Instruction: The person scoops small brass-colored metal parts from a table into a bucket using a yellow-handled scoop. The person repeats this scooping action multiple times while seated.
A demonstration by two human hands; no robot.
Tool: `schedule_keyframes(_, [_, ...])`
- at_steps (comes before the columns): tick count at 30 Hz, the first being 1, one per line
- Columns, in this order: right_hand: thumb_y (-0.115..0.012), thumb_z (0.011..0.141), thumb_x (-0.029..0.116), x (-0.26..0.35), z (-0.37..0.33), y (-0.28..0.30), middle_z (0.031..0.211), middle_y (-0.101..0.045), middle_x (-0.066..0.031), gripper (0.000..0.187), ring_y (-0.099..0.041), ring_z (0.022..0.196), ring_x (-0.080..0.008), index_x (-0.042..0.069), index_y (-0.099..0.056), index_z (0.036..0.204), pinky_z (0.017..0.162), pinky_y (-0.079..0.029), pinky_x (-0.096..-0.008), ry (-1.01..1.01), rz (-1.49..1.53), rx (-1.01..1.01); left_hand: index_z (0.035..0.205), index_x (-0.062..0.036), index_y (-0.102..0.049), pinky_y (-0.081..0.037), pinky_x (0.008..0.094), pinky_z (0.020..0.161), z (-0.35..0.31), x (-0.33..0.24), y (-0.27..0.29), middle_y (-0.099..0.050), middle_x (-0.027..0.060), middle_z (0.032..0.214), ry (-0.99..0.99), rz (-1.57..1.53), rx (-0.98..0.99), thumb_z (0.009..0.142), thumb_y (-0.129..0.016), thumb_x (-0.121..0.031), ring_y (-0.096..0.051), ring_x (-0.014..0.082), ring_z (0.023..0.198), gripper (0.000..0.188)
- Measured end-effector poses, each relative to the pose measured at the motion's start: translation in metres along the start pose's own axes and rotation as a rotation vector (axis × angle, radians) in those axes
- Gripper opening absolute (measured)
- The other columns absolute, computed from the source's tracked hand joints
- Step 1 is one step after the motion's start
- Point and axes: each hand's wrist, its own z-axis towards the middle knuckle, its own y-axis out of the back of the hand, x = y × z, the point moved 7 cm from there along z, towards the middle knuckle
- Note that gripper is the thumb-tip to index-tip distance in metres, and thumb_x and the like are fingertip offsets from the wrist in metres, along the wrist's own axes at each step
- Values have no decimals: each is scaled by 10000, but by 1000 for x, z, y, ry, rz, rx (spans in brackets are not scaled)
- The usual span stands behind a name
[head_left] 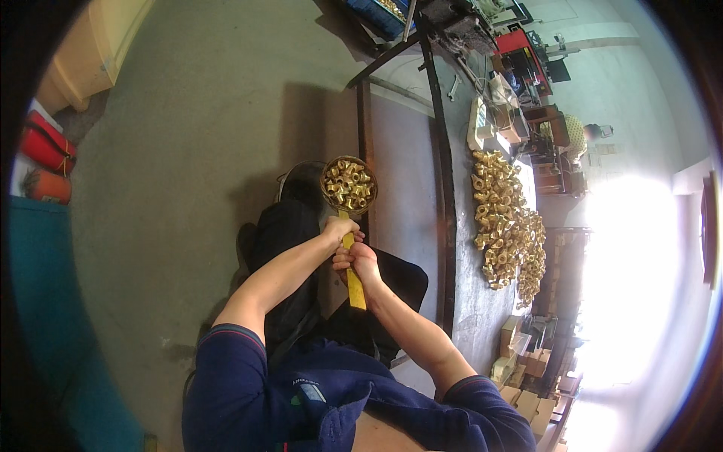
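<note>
Both my hands grip the flat yellow handle of a round scoop (357,290), which is full of shiny brass pipe fittings (349,184). My left hand (340,228) is closed around the handle just below the pan. Closer to my body, my right hand (361,261) wraps the same handle, and the handle's end sticks out past it. Just left of the pan, a dark round bucket (303,181) stands low by my knees; the shade hides what it holds.
To my right runs a metal-framed workbench (467,320) bearing a large heap of brass fittings (501,218). A wrench (454,88) lies farther along it. Cardboard boxes (536,361) stand at the near right. A blue bin (380,16) is ahead; red bags (47,147) sit far left.
</note>
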Motion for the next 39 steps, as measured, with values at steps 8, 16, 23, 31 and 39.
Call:
schedule_keyframes(8, [-367,719,24,1,-8,-14,611,-350,41,63,-349,496,-33,75,-390,747,453,-313,-160,41,-51,-7,700,79,-560,-484,310,519,-8,-3,1,-599,153,687,27,26,-14,664,-508,-8,-582,218,575,107])
schedule_keyframes(16, [-360,700,19,1,-4,-6,608,-346,37,71,-345,487,-35,70,-383,743,447,-313,-163,-6,-48,-59,697,69,-570,-483,305,519,-8,-3,1,-604,145,694,12,42,-10,665,-512,-12,-581,213,574,105])
schedule_keyframes(23, [-354,707,24,1,-6,-10,613,-347,34,68,-354,493,-34,68,-381,752,456,-319,-164,9,-53,-35,694,72,-574,-486,303,524,-5,-2,1,-605,146,696,19,46,-9,663,-512,-10,-584,217,578,108])
schedule_keyframes(31, [-405,734,28,0,-4,-4,615,-359,15,66,-369,516,-65,67,-387,784,464,-322,-194,-46,59,-29,706,71,-577,-490,306,538,-5,-1,1,-607,143,710,22,63,-3,670,-517,-24,-587,220,602,118])
schedule_keyframes(39, [-395,743,36,0,-8,-12,622,-355,14,115,-356,506,-62,85,-384,847,451,-317,-195,0,-22,-27,694,62,-573,-488,311,544,8,6,2,-605,142,705,38,52,10,675,-516,-35,-586,220,608,115])
